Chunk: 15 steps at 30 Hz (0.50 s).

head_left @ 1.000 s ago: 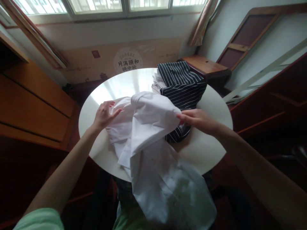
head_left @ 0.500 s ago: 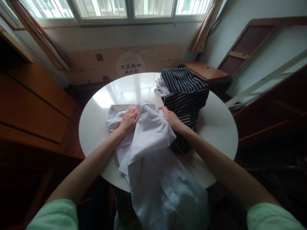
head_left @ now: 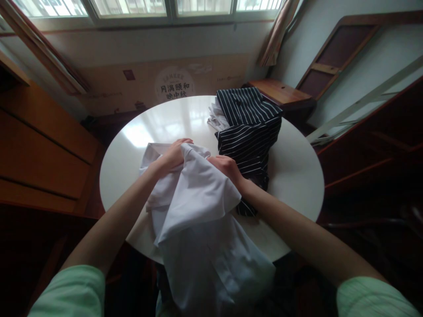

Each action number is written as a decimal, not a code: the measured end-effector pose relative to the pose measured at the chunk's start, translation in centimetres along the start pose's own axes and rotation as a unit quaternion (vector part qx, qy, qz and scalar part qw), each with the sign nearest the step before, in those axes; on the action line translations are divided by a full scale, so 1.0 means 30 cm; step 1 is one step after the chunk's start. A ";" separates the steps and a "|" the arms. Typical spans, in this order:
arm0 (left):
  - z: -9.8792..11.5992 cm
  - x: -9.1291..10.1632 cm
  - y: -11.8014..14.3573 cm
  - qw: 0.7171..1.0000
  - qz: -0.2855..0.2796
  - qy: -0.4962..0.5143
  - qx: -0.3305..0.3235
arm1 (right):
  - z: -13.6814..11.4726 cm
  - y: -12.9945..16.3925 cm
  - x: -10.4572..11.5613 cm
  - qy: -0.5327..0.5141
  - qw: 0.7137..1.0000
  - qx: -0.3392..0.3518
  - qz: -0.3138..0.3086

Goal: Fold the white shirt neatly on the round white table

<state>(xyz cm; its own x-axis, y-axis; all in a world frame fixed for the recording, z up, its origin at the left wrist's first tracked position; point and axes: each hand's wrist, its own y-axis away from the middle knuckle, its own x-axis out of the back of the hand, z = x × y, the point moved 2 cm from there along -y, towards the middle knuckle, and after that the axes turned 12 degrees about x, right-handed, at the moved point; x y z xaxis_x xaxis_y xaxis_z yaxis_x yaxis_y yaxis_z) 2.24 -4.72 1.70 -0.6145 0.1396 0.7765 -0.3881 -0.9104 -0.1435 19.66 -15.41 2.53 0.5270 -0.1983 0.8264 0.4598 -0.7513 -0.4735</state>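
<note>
A white garment (head_left: 198,193) lies bunched over the near half of the table, its lower part hanging off the front edge towards my lap. What kind of garment it is I cannot make out. My left hand (head_left: 176,153) grips its far upper edge, with the thumb hidden behind the cloth. On the other side of the raised fold, my right hand (head_left: 228,167) is closed on the fabric, knuckles up and fingertips hidden. Black clothing with white stripes (head_left: 247,127) is piled right beside my right hand. Pale crumpled cloth (head_left: 218,116) pokes out at its left.
The round white table (head_left: 294,176) stands below a window. Behind it are a printed cardboard panel (head_left: 109,88) and a small wooden stand (head_left: 280,90). Wooden cabinets (head_left: 39,145) rise at the left, and a pale slanted rail (head_left: 357,105) runs along the right.
My right hand has curled closed on the cloth and shifted left. My left hand has moved slightly up and left along the edge. The view has tilted a little, shifting the scene left.
</note>
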 end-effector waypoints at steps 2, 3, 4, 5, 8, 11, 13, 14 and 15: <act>-0.005 -0.009 0.010 1.000 -0.012 -0.004 -0.004 | -0.011 0.003 0.000 0.021 0.998 0.061 -0.003; -0.007 -0.012 0.017 1.000 -0.016 -0.006 -0.001 | -0.014 0.004 -0.001 0.025 0.996 0.083 -0.008; -0.010 -0.013 0.025 1.000 -0.017 -0.005 0.011 | -0.015 0.005 -0.003 0.025 0.995 0.096 -0.012; -0.011 -0.013 0.034 0.999 -0.021 -0.007 0.025 | -0.014 0.006 -0.005 0.021 0.995 0.099 -0.016; -0.007 0.004 0.053 0.998 -0.009 -0.037 0.048 | -0.005 0.007 -0.010 -0.008 0.997 0.062 -0.035; 0.005 0.042 0.060 0.997 0.017 -0.067 0.039 | 0.006 0.005 -0.013 -0.046 0.998 -0.007 -0.050; 0.004 0.070 0.060 0.996 0.004 -0.077 0.046 | 0.013 0.002 -0.016 -0.055 0.996 -0.058 -0.049; -0.002 0.083 0.060 0.994 -0.006 -0.086 0.060 | 0.017 0.001 -0.017 -0.054 0.994 -0.078 -0.047; -0.013 0.097 0.059 0.991 -0.015 -0.101 0.081 | 0.020 -0.001 -0.019 -0.053 0.993 -0.092 -0.047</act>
<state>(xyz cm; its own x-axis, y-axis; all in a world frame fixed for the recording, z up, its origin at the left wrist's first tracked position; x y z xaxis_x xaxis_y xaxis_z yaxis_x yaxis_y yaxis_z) -0.50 -5.77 3.47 -0.4484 0.1013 0.8881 -0.2779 -0.9601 -0.0307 19.77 -14.88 1.89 0.5652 -0.0623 0.8226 0.3770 -0.8675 -0.3247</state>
